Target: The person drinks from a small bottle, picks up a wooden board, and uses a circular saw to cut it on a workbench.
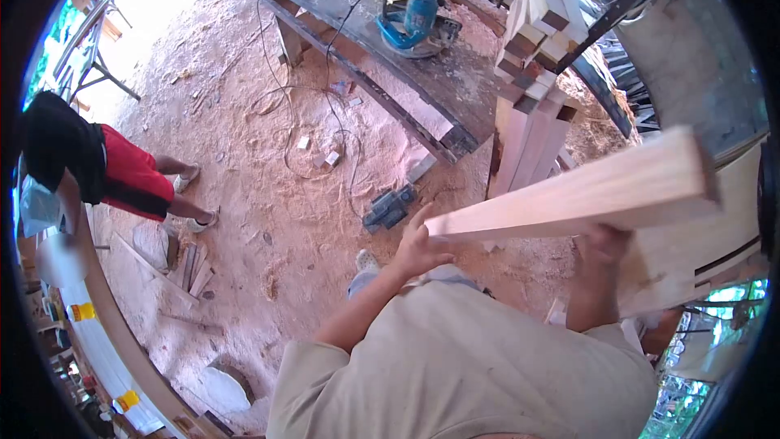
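Note:
A long, squared wooden beam [569, 191] of pale timber is held up in front of my body, its near end large at the right and its other end by my left hand. My left hand [421, 245] is on the narrow-looking left end, with the fingers up against it and the thumb below. My right hand [605, 244] grips the beam from beneath, nearer its right end; part of those fingers is hidden behind the wood. Below the beam's left end, a dark power tool [390, 208] lies on the sawdust-covered floor.
A blue circular saw [418, 23] sits on a worn workbench [325, 0], its cable trailing to the floor. Stacked squared timber [536, 32] stands at the right. A person [134, 167] in red shorts is at the left. Offcuts [195, 267] and a stump [223, 386] lie on the floor.

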`<act>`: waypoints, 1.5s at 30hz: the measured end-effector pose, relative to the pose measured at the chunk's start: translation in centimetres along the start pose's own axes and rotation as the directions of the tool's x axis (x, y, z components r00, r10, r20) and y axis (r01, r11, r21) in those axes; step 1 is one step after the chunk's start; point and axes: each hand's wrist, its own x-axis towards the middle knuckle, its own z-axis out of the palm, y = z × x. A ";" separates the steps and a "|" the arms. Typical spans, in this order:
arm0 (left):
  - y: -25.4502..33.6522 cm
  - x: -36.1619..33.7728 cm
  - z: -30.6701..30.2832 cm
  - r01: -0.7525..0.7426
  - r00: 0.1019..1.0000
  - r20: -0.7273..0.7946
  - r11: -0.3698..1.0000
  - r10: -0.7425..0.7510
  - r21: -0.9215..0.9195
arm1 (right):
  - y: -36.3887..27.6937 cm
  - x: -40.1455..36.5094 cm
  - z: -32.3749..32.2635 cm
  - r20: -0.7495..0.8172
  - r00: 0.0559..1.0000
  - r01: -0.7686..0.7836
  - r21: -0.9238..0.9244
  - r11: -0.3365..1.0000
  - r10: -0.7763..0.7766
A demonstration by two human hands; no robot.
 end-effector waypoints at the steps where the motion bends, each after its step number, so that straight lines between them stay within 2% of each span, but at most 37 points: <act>1: 0.2 0.6 -0.1 -0.161 0.975 -0.154 0.987 0.162 0.017 | -0.2 -0.4 -2.6 -0.161 0.983 0.080 -0.086 0.993 -0.093; 2: 0.3 0.7 -0.4 -0.307 0.903 -0.295 0.950 0.311 0.061 | -0.5 -0.8 -4.6 -0.309 0.932 0.139 -0.182 0.973 -0.191; 3: 3.9 1.2 -2.9 -0.032 0.976 -0.210 0.987 0.065 0.158 | -1.1 -0.7 -5.1 -0.439 0.847 0.187 -0.285 0.940 -0.301; 4: 2.8 1.7 -3.2 -0.229 0.846 -0.424 0.938 0.323 0.258 | -5.5 2.0 -0.8 -0.630 0.755 0.178 -0.068 0.982 -0.180; 5: 2.9 2.6 -4.9 -0.253 0.804 -0.427 0.888 0.413 0.383 | -10.2 5.3 3.9 -0.770 0.637 0.208 0.151 0.966 -0.017; 6: 3.6 3.7 -7.2 -0.269 0.757 -0.416 0.820 0.504 0.505 | -11.3 6.8 5.1 -0.774 0.634 0.209 0.158 0.965 -0.011; 8: 5.6 5.3 -11.3 -0.268 0.758 -0.412 0.817 0.506 0.510 | -11.8 8.9 7.0 -0.909 0.416 0.179 0.079 0.981 -0.002; 10: 5.7 6.7 -15.6 -0.372 0.822 -0.232 0.798 0.521 0.473 | -10.9 9.6 8.0 -0.909 0.417 0.120 0.060 0.991 0.004; 14: 2.2 10.1 -22.2 -0.418 0.855 -0.053 0.744 0.517 0.522 | -7.3 10.5 6.0 -0.913 0.406 -0.097 -0.077 0.992 -0.031; 15: 1.2 11.2 -24.1 -0.431 0.865 0.019 0.723 0.502 0.539 | -5.0 9.8 1.3 -0.868 0.438 0.050 0.283 0.958 0.234; 16: 0.4 12.4 -25.9 -0.445 0.862 0.044 0.709 0.506 0.547 | -3.1 9.4 0.1 -0.875 0.418 0.059 0.295 0.954 0.245; 18: -1.6 15.4 -29.3 -0.454 0.886 0.172 0.732 0.430 0.509 | 1.3 8.8 -0.2 -0.869 0.435 -0.051 0.238 0.970 0.236; 19: -3.4 17.2 -30.8 -0.449 0.893 0.238 0.720 0.382 0.529 | 3.8 8.7 0.0 -0.875 0.417 -0.045 0.249 0.967 0.245; 21: -5.8 21.4 -33.9 -0.468 0.881 0.332 0.729 0.337 0.500 | 9.2 7.8 1.6 -0.764 0.145 -0.107 0.619 0.778 0.628; 22: -6.9 23.7 -35.5 -0.475 0.866 0.401 0.746 0.300 0.466 | 12.2 6.3 2.2 -0.753 0.204 -0.199 0.594 0.780 0.625; 23: -8.5 25.3 -36.5 -0.470 0.860 0.428 0.755 0.277 0.457 | 14.1 4.1 3.5 -0.732 0.256 -0.310 0.557 0.771 0.632; 25: -11.6 29.0 -38.6 -0.449 0.819 0.566 0.721 0.095 0.528 | 15.3 3.6 8.0 -0.537 0.200 -0.386 0.726 0.570 0.820; 26: -12.2 30.9 -40.0 -0.453 0.821 0.562 0.713 0.099 0.536 | 18.6 0.2 8.8 -0.551 0.265 -0.480 0.636 0.603 0.792; 27: -12.7 32.4 -41.1 -0.497 0.746 0.666 0.679 0.014 0.541 | 22.2 -2.7 9.1 -0.555 0.331 -0.565 0.531 0.631 0.763; 28: -13.1 33.3 -42.0 -0.536 0.651 0.754 0.654 -0.082 0.534 | 22.9 -3.4 10.9 -0.507 0.285 -0.598 0.569 0.565 0.813; 30: -13.8 36.1 -43.8 -0.539 0.624 0.778 0.680 -0.073 0.496 | 23.9 -3.4 14.6 -0.417 0.198 -0.624 0.644 0.442 0.887; 32: -15.4 39.0 -45.3 -0.591 0.534 0.840 0.668 -0.096 0.453 | 24.8 -3.4 18.0 -0.354 0.150 -0.634 0.682 0.364 0.923; 34: -17.2 41.9 -46.9 -0.628 0.504 0.859 0.647 -0.086 0.433 | 25.7 -3.0 21.7 -0.304 0.121 -0.629 0.713 0.310 0.945; 39: -19.7 50.7 -51.5 -0.762 0.393 0.919 0.565 0.013 0.318 | 27.2 -0.2 31.7 -0.259 0.097 -0.572 0.776 0.267 0.961; 41: -21.0 54.4 -53.5 -0.759 0.382 0.922 0.549 -0.057 0.349 | 27.7 1.6 36.0 -0.262 0.092 -0.545 0.794 0.268 0.961; 42: -22.4 56.1 -54.6 -0.776 0.349 0.936 0.544 -0.048 0.318 | 28.0 2.6 38.3 -0.260 0.093 -0.531 0.803 0.269 0.961; 44: -26.3 60.0 -56.8 -0.783 0.403 0.906 0.560 0.126 0.270 | 28.8 5.2 43.2 -0.267 0.101 -0.500 0.819 0.281 0.958; 45: -28.5 61.7 -57.6 -0.762 0.425 0.900 0.576 0.101 0.295 | 28.2 8.5 45.9 -0.286 0.093 -0.483 0.824 0.294 0.954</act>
